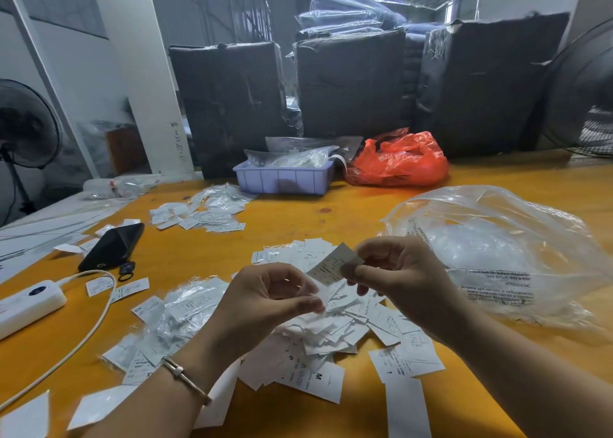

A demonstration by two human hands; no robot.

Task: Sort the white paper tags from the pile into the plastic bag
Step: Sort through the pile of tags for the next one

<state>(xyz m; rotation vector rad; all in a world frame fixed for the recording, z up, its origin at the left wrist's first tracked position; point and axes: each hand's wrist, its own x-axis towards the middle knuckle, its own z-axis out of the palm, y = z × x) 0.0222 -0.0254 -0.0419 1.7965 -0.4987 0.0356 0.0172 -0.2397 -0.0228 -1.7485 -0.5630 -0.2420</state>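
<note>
A loose pile of white paper tags [335,331] lies on the orange table in front of me. My right hand [398,271] pinches one white paper tag [331,265] between thumb and fingers, raised above the pile. My left hand [268,295] hovers just left of it with fingers curled and thumb meeting fingertip; whether it holds anything is unclear. A large clear plastic bag [504,248], crumpled and printed with warning text, lies on the table to the right of my right hand.
A black phone [112,247], a white power bank [26,305] and its white cable [89,325] lie at the left. Another tag heap [202,212], a lavender tray [285,177] and a red bag [398,162] sit farther back. Black wrapped bundles line the table's rear.
</note>
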